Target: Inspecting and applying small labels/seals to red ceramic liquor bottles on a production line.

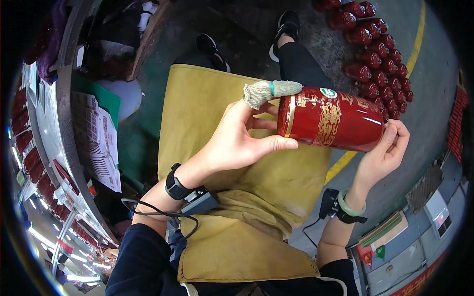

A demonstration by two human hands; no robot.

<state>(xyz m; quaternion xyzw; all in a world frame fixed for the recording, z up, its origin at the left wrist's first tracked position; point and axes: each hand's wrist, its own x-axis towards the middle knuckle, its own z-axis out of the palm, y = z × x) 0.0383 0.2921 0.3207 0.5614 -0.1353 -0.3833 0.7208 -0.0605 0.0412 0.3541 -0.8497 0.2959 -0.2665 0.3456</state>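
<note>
I held the red jar (330, 124) sideways over my apron (212, 148), left hand (237, 140) gripping its rim end, right hand (387, 148) cupping its base, bottles (377, 54) well apart beyond

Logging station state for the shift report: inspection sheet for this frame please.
Surface: tan apron over the lap, green floor beyond.
Job's things: red glossy bottle, gold ornament, held sideways.
Clutter: rows of red bottles on the floor; printed sheets at left.
Hands: left hand grips the bottle's left end, one finger in a knit cot; right hand supports the other end.
Cables: black cable looping by the left wrist.
Surroundings: conveyor with red items at left.
</note>
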